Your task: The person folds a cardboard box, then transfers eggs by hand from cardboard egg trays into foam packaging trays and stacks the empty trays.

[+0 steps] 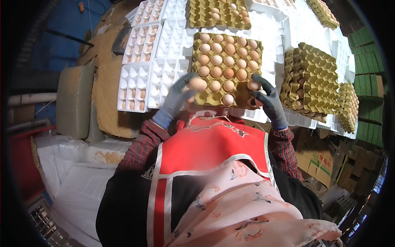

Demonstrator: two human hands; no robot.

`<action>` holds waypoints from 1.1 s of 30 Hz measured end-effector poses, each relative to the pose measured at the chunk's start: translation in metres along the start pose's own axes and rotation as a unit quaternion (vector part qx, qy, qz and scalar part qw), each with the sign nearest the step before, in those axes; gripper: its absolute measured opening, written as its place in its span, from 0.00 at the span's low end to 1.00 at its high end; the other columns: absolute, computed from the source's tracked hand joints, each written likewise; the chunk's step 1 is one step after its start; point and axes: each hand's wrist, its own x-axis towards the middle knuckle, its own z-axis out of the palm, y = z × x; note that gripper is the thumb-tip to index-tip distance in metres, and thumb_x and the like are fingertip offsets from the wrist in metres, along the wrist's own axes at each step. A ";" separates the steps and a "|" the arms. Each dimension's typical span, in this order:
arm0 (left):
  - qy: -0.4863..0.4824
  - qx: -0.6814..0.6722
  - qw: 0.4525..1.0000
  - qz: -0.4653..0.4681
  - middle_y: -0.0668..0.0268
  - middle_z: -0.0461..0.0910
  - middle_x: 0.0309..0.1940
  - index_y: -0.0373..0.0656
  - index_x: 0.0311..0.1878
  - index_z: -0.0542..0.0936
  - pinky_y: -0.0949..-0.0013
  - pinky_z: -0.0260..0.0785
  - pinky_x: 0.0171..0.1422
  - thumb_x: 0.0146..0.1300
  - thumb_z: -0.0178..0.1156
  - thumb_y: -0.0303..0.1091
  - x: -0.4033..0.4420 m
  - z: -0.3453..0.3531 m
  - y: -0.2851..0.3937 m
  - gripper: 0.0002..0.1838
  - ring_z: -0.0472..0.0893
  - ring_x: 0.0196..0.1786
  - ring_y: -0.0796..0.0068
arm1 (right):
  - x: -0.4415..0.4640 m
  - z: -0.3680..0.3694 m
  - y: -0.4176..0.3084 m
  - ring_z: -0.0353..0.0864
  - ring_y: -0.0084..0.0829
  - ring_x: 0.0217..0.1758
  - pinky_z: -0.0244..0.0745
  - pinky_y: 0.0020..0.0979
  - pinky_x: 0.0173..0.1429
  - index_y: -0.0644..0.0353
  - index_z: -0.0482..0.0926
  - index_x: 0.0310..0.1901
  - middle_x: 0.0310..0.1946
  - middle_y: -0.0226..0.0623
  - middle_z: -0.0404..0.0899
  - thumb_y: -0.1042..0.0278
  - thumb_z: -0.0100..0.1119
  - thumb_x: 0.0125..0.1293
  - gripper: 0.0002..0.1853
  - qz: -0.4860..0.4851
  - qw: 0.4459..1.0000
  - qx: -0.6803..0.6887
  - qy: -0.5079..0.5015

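My left hand [173, 102], in a grey-blue work glove, curls round a brown egg [198, 84] at the near left corner of a pulp egg tray [205, 100]. Part of another egg shows lower in that hand. At the tray's near right corner, my gloved right hand [271, 103] is closed on an egg [253, 85], with more egg surfaces between its fingers; whether those eggs are held or rest in the tray I cannot tell. Rows of brown and paler eggs [228, 61] fill most of the tray, and a few near cups show bare.
White foam trays [133, 82] with eggs stand at the left, beside bare foam trays [169, 39]. Another pulp tray [197, 14] lies behind. Stacked pulp trays [317, 78] are on the right, near green cartons [368, 90]. A foam-like block [74, 101] stands left.
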 end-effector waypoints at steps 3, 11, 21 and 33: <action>-0.017 0.074 0.997 -0.021 0.67 0.80 0.53 0.44 0.64 0.77 0.70 0.77 0.49 0.63 0.65 0.36 0.011 -0.021 0.017 0.25 0.80 0.48 0.80 | 0.005 0.026 0.017 0.82 0.40 0.52 0.79 0.40 0.58 0.52 0.82 0.55 0.57 0.39 0.78 0.70 0.75 0.52 0.26 -0.198 0.905 -0.365 -0.092; -0.022 0.861 0.506 0.047 0.62 0.78 0.55 0.54 0.47 0.83 0.58 0.68 0.55 0.65 0.57 0.40 0.032 0.038 0.008 0.10 0.75 0.61 0.64 | 0.000 0.089 0.022 0.72 0.50 0.61 0.82 0.45 0.52 0.47 0.83 0.48 0.69 0.38 0.65 0.66 0.71 0.51 0.19 -0.113 0.664 -0.735 -0.084; 0.283 0.340 0.890 0.112 0.58 0.79 0.55 0.46 0.51 0.85 0.57 0.74 0.61 0.50 0.76 0.50 -0.002 -0.109 -0.029 0.27 0.81 0.55 0.56 | 0.040 0.053 -0.009 0.82 0.42 0.52 0.77 0.40 0.57 0.64 0.83 0.50 0.52 0.42 0.79 0.65 0.77 0.52 0.23 -0.057 0.919 -0.368 -0.128; 0.275 0.689 0.663 -0.100 0.66 0.76 0.57 0.63 0.59 0.81 0.58 0.72 0.64 0.66 0.58 0.48 -0.003 -0.296 -0.042 0.19 0.78 0.60 0.62 | 0.209 0.364 0.074 0.76 0.53 0.60 0.79 0.46 0.60 0.53 0.80 0.52 0.66 0.50 0.68 0.63 0.73 0.52 0.24 -0.328 0.707 -0.543 -0.313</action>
